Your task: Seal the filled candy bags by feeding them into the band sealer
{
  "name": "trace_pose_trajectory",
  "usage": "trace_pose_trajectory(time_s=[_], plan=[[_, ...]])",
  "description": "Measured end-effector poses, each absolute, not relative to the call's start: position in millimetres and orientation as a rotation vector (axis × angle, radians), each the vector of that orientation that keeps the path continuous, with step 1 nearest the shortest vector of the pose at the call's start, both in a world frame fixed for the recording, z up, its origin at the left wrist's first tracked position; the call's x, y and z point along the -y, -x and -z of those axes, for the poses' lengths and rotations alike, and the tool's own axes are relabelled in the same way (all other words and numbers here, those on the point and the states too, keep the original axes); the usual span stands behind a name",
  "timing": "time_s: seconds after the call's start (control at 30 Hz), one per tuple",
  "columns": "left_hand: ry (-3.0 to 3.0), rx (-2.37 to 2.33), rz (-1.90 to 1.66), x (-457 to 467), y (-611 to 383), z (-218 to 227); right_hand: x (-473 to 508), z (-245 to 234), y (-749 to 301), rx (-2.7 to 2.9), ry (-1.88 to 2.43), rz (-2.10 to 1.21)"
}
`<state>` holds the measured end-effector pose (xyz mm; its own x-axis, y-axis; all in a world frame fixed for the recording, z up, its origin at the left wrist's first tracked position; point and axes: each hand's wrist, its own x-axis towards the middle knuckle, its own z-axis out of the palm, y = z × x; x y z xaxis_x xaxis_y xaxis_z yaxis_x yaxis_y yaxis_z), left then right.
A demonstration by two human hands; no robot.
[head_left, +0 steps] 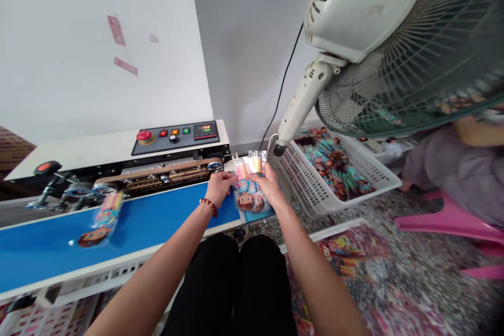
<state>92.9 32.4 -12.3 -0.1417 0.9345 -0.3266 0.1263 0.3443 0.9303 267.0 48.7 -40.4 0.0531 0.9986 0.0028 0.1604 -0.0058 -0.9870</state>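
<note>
A clear plastic packet (246,186) with pink sticks and a printed cartoon figure lies at the right end of the sealing machine's blue belt (169,215). My left hand (219,187), with a beaded bracelet at the wrist, pinches the packet's upper left edge. My right hand (271,184) is closed at its upper right side, fingers partly hidden. Beneath or behind it, a packet with yellow sticks (256,161) shows; I cannot tell how they overlap. Further left on the belt lies another packet (105,215) with its top by the rollers.
The control panel (175,136) has a red stop button (144,136). A large fan (366,16) overhangs the right side. A white basket (311,189) holds many small items; filled packets (354,252) lie below. Another person's leg (457,168) and a pink stool (449,218) are at right.
</note>
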Motion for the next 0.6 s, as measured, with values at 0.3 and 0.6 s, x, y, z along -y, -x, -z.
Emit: trace_pose_trajectory(time_s=[0.3, 0.6], plan=[[-0.990, -1.755, -0.776, -36, -46, 10, -56, 52, -265, 1.236, 1.388, -1.057], [-1.521, -2.085, -0.942, 7, -50, 5, -59, 55, -257, 1.165, 1.478, -0.997]])
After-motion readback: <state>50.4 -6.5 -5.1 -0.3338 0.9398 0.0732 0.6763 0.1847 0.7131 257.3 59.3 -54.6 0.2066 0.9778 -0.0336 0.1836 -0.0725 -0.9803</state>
